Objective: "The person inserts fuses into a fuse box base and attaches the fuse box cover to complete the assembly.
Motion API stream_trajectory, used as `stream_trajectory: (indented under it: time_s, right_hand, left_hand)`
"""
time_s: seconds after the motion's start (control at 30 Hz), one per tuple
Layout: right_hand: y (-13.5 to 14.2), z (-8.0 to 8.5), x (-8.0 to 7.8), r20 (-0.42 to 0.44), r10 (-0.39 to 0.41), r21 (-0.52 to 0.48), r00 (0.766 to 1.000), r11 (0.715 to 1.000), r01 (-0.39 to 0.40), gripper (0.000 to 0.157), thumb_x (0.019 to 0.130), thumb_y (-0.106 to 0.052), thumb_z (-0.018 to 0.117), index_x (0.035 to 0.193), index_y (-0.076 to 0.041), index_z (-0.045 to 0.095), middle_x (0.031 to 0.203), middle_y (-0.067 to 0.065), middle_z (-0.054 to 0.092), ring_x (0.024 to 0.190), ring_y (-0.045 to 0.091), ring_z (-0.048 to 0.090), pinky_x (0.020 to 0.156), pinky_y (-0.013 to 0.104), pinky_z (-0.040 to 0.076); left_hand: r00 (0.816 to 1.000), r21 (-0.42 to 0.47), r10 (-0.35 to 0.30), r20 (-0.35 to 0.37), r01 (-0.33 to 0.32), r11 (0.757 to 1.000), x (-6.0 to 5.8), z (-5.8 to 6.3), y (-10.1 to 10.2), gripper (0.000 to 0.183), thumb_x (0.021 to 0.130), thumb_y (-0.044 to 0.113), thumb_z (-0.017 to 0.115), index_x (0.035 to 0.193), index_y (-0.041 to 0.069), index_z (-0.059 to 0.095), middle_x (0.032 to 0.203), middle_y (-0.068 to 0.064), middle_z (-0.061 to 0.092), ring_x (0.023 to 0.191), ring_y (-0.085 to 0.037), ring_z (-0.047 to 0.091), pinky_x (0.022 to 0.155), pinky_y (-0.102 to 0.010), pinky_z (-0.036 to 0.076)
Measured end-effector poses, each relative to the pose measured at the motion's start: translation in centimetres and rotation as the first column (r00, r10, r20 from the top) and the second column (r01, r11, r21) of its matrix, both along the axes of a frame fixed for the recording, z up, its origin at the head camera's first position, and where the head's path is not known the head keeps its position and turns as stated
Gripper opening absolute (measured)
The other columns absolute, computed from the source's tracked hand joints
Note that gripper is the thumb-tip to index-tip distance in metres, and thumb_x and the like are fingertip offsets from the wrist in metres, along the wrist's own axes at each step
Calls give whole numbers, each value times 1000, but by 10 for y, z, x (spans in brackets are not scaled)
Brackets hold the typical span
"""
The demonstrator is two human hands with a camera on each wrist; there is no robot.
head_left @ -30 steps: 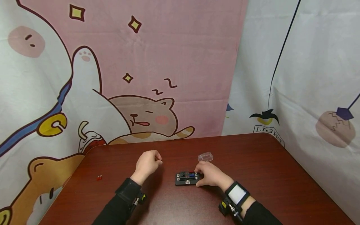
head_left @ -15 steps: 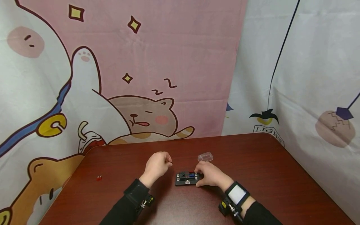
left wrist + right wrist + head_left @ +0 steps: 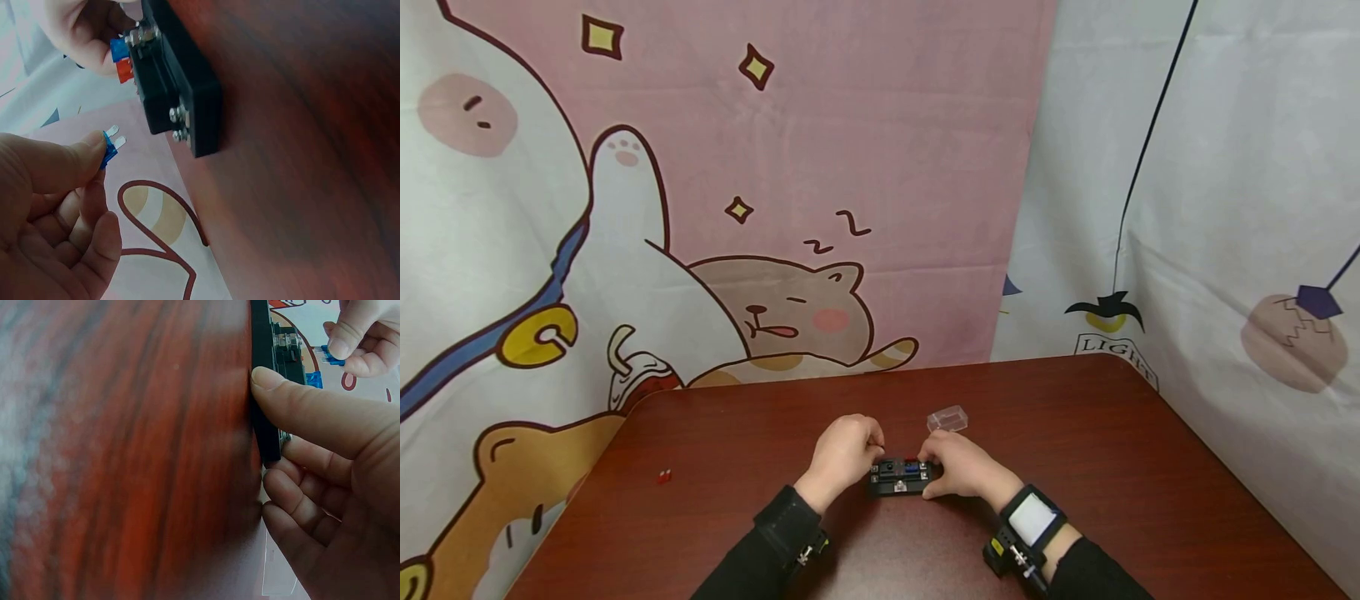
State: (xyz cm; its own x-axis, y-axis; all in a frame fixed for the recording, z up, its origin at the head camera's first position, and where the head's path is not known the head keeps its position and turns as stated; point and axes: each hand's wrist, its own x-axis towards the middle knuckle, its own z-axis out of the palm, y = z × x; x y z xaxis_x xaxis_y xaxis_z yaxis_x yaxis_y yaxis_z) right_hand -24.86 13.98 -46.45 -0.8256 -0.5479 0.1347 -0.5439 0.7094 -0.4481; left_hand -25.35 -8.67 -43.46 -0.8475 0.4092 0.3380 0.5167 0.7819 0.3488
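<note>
Blue blade fuse (image 3: 109,150) near fuse block (image 3: 180,78)
Left hand (image 3: 844,454) pinches the fuse; right hand (image 3: 964,465) grips the block's end

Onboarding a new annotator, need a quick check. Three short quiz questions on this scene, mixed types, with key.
1. Which hand pinches the loose blue fuse?
2. True or false: the right hand grips the black block.
3. Where is the clear plastic piece?
A) on top of the black block
B) on the table, beyond the black block
C) underneath the black block

Key: 1. the left hand; 2. true; 3. B
</note>
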Motion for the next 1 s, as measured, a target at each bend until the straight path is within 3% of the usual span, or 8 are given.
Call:
stream_trajectory:
  time_s: [1.0]
  right_hand:
    - [0, 2, 1, 20, -6, -12, 1000, 1000, 6, 38, 67, -21, 92, 93, -11, 66, 90, -3, 56, 79, 12, 52, 72, 33, 48]
  left_hand:
    - [993, -152, -76, -92, 61, 986, 1, -7, 14, 21, 75, 8, 86, 71, 18, 67, 70, 8, 55, 68, -10, 53, 57, -25, 45]
